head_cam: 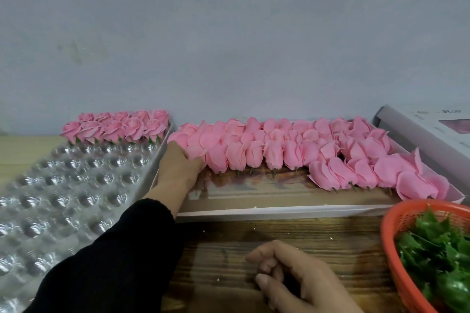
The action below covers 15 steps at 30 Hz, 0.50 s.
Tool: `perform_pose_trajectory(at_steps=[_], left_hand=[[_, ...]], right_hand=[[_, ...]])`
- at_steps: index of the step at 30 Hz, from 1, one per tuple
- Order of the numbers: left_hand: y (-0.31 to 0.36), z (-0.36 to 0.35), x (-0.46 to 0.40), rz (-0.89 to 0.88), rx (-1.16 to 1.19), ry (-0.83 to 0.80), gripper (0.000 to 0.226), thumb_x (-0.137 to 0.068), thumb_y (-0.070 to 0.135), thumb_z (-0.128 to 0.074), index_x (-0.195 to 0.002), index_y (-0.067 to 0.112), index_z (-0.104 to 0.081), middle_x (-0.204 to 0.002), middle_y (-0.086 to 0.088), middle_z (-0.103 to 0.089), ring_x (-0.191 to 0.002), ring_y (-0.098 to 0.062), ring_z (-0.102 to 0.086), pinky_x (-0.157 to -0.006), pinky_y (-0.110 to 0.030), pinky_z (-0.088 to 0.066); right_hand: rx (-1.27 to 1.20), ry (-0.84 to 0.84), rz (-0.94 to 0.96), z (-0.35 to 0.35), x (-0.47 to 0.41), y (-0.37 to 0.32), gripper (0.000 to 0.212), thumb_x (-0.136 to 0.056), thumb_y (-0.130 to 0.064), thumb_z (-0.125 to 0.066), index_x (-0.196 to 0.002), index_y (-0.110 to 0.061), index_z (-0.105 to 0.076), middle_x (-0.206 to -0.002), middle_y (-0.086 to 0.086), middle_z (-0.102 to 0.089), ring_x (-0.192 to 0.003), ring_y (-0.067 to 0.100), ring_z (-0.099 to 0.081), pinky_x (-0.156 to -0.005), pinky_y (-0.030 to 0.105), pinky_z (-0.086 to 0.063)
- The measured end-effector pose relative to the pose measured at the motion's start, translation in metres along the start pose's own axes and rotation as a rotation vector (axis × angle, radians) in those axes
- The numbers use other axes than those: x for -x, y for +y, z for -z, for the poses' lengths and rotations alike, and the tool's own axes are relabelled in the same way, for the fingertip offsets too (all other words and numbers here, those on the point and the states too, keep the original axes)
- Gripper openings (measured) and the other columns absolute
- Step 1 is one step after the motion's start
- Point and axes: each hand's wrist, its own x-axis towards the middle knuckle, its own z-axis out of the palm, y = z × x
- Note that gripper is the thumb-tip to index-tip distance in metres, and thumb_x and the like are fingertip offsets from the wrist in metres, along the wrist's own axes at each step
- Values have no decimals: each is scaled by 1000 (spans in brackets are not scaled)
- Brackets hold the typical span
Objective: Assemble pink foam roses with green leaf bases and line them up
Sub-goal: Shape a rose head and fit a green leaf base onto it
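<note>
— What's nearest?
— The right hand (295, 277) rests on the counter (292, 234), fingers loosely curled, holding nothing, beside the orange basket (389, 241) of green leaves (437, 249).
— And the left hand (178, 168)?
— It reaches into the box (279, 211), fingers closing on a pink rose (195, 147). Finished roses (114, 127) stand at the far end of the plastic tray (63, 198).

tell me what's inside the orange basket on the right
The orange basket holds a heap of green leaf bases. Only the top layer shows; anything beneath the leaves is covered, and the basket's right part runs out of frame.
</note>
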Motion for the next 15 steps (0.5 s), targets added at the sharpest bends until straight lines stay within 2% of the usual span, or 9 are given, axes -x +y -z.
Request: perform_pose_trajectory(at_steps=[2,4,5,8,9,11,13,15], left_hand=[[3,5,6,-27,128,50,29,-81,14,-64,-75,15,-35,-69,1,-40,-67,-19,-42,-54,-28,-28],[9,13,16,-88,255,111,34,-81,10,-62,-70,19,-31,-69,2,-38,-61,-15,-37,-51,-21,-31],[14,18,24,-115,308,138,35,-81,9,-62,-70,20,-31,-68,3,-37,-59,-13,-35,-48,-15,-30],[28,28,57,-126,483,122,32,-80,8,-63,-70,19,-35,-66,4,-36,-55,-10,-33,-46,-11,-31],[31,29,71,-114,557,92,30,-80,8,-65,-70,17,-37,-66,2,-38,-56,-11,-34,-50,-13,-32],[31,29,99,-70,669,13,26,-78,9,-67,-71,15,-43,-69,-5,-44,-62,-16,-40,-61,-25,-38],[28,25,128,-17,746,-68,24,-75,13,-70,-72,14,-46,-73,-9,-49,-66,-19,-44,-65,-36,-40],[25,22,152,-4,798,-93,24,-73,15,-73,-71,14,-49,-71,-7,-50,-65,-18,-46,-64,-33,-41]], right_hand=[[-15,-3,0,1,0,-1,21,-69,-33,-57,-87,-40,-64,-77,-17,-58,-63,5,-53,-66,15,-44],[-33,-16,8,3,1,-3,12,-74,-25,-63,-81,-34,-65,-74,-15,-58,-61,5,-52,-66,17,-44],[-37,-24,16,3,1,-3,16,-78,-18,-65,-83,-33,-64,-73,-13,-58,-60,5,-51,-65,17,-44],[-73,-17,6,5,4,-6,21,-83,-7,-63,-87,-28,-65,-71,-8,-60,-60,5,-52,-63,13,-43],[-92,-10,8,5,5,-8,21,-84,-6,-61,-89,-26,-65,-70,-9,-62,-59,5,-53,-62,12,-43],[-110,11,23,4,7,-10,21,-87,-6,-58,-91,-25,-65,-67,-7,-63,-58,3,-56,-62,10,-43],[-118,53,36,3,9,-12,22,-89,-10,-55,-95,-28,-65,-68,-1,-66,-60,1,-59,-63,9,-43],[-121,72,57,2,10,-15,24,-91,-14,-52,-98,-32,-65,-78,0,-71,-67,1,-62,-69,9,-44]])
